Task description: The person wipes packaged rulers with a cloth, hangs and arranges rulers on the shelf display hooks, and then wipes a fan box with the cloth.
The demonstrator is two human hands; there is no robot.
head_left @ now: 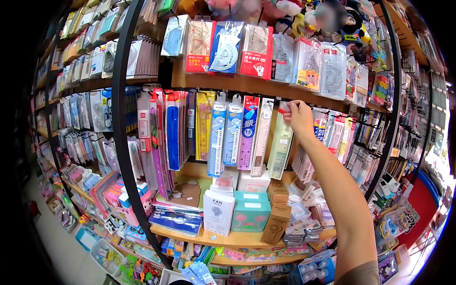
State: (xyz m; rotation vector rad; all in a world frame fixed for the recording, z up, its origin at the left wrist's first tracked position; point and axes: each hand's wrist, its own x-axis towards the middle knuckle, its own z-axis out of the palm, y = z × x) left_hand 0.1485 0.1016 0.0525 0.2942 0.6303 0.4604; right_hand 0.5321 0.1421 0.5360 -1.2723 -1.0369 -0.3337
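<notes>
My right hand reaches up from the lower right, its fingers closed at the top of a pale green ruler pack that hangs on the rack. Just left of it hang a white ruler pack, a purple ruler pack with a red and blue header and two blue-and-white ruler packs. My left hand is out of view.
Set-square and protractor packs hang above. Below, a wooden shelf holds a white fan box, a teal box and brown boxes. Black uprights frame the rack, with more stocked racks on both sides.
</notes>
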